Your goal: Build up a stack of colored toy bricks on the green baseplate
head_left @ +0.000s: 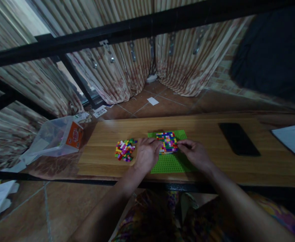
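A flat block of multicoloured building bricks (167,143) sits on a green studded baseplate (171,164). At the block's left edge, my left hand (148,154) is closed, its fingers and thumb against the bricks. My right hand (196,154) pinches at the block's right edge, thumb and forefinger close together. The fingertips partly hide the block's sides, and any single brick between them is too small to make out. Left of my left hand lies a pile of loose coloured bricks (124,150) on the wooden board.
A black flat tablet-like object (238,138) lies on the wooden tabletop (205,129) at right, with white paper (292,139) beyond it. A clear plastic box (53,136) with an orange label stands at left. A dark metal bar (137,30) crosses in front of the curtains (127,80).
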Available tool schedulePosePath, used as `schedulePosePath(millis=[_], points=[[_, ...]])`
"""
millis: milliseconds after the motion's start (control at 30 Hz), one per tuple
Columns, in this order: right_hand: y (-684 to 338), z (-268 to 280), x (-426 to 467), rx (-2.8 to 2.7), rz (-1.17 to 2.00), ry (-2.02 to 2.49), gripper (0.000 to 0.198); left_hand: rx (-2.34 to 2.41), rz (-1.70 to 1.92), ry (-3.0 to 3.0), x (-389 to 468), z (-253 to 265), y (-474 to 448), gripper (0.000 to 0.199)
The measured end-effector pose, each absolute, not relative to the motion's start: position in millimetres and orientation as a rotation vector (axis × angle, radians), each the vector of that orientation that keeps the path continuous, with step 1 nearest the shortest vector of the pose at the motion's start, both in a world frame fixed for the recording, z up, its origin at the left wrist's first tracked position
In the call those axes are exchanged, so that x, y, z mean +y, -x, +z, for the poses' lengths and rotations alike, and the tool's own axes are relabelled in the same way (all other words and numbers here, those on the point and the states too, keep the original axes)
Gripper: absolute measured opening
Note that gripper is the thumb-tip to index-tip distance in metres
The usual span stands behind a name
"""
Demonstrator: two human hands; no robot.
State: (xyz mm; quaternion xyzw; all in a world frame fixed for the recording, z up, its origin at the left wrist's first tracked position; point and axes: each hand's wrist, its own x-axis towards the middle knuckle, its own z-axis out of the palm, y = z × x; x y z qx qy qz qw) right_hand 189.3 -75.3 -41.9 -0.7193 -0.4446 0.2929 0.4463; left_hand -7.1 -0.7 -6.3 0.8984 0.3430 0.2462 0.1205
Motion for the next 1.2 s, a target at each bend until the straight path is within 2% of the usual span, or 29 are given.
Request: schedulePosePath(millis=[333,533,900,1200], points=[[-191,-40,-74,-1.122,0.718,1.775,0.022,0.984,0.694,-2.714,8,-11,-31,0.023],[-189,-40,-73,-1.110,0.720,1.768,0.022,1.041,0.802,-2.656,6,-16,-30,0.012],[-189,-41,-72,-1.129,0.730,1.751,0.022,0.963,0.981,-2.755,1,-30,-25,0.017],[-188,-43,-72,-1.127,0.720,1.737,0.020,0.905,0.908,-2.913,0,-27,-25,0.018]])
